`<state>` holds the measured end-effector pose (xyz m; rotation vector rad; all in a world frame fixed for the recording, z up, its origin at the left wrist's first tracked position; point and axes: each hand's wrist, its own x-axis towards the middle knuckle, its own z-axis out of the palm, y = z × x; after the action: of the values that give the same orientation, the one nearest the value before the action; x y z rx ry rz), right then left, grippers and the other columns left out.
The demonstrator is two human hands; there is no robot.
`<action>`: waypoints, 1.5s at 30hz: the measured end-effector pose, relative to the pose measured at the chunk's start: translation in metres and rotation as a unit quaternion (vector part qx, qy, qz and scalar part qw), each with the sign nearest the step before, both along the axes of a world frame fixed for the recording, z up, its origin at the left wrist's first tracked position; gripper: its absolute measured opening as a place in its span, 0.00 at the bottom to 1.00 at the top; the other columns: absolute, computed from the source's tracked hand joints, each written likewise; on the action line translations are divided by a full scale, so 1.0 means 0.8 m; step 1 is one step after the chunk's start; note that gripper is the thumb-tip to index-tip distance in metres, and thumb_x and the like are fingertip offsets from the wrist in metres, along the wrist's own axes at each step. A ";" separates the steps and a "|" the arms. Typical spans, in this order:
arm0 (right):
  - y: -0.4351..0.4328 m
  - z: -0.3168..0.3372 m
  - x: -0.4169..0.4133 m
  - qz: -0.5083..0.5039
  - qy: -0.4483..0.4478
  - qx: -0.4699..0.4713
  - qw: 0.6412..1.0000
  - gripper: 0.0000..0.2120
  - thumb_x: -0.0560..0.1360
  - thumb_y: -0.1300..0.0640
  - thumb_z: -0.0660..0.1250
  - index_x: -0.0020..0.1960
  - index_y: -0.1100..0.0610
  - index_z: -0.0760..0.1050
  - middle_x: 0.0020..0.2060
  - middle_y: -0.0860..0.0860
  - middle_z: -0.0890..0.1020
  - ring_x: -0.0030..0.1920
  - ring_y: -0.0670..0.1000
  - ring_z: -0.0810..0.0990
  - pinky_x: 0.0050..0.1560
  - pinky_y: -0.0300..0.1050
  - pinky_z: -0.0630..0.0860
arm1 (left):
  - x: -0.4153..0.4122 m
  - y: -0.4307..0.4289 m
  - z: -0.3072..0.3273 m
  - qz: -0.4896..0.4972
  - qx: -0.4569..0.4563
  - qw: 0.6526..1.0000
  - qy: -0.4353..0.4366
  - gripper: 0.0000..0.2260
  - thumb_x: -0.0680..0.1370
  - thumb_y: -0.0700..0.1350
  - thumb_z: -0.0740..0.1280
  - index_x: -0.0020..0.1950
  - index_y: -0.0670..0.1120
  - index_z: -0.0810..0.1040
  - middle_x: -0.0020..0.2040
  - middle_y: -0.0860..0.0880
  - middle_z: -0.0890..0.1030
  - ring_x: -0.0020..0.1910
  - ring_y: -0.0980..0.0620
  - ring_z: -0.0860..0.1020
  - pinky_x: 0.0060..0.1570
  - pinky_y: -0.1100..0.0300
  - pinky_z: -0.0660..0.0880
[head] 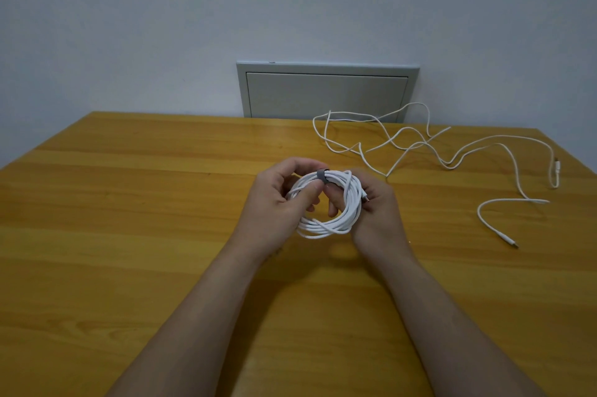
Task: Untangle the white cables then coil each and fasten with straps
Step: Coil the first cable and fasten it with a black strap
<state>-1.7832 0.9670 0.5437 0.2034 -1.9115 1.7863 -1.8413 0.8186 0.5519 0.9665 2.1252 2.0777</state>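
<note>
**Strapped coil held in both hands**

Head view: above the middle of the wooden table (129, 202), a coiled white cable (326, 228) is held between both hands. The left hand (277, 199) curls round the coil's left side, thumb pressed just under the grey strap (322, 176) wrapped round its far edge. The right hand (376, 209) grips the right side, one digit poking through the coil's middle; its other fingertips are hidden behind the strands. A loose white cable (517, 200) sprawls across the far right of the table, its small end plugs hard to make out. A grey wall panel (326, 93) is cut off by the table's far edge.
</note>
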 end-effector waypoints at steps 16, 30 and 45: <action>0.013 -0.003 -0.005 -0.020 -0.059 -0.048 0.997 0.02 0.75 0.75 0.67 0.47 0.73 0.77 0.31 0.49 0.79 0.32 0.43 0.75 0.35 0.34 0.74 | 0.007 0.005 0.009 -0.023 0.097 0.992 -0.071 0.13 0.73 0.41 0.74 0.51 0.33 0.80 0.44 0.40 0.86 0.35 0.50 0.83 0.37 0.62 0.78; 0.028 0.011 -0.006 0.091 -0.308 -0.393 0.862 0.06 0.65 0.60 0.75 0.40 0.61 0.81 0.32 0.53 0.82 0.30 0.48 0.79 0.34 0.38 0.77 | 0.013 0.005 0.007 -0.051 0.054 0.994 -0.075 0.10 0.71 0.37 0.76 0.50 0.35 0.84 0.43 0.41 0.87 0.37 0.49 0.85 0.41 0.60 0.81; 0.033 0.010 -0.004 0.006 -0.306 -0.359 0.882 0.15 0.70 0.71 0.74 0.55 0.70 0.79 0.35 0.59 0.85 0.31 0.50 0.84 0.38 0.43 0.85 | 0.014 0.004 0.004 -0.091 -0.013 0.993 -0.080 0.07 0.74 0.31 0.74 0.50 0.36 0.84 0.44 0.43 0.88 0.43 0.49 0.86 0.45 0.62 0.81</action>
<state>-1.7864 0.9931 0.5515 -0.6868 -1.4233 2.6380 -1.8303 0.8216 0.5549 0.9181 1.9069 1.9643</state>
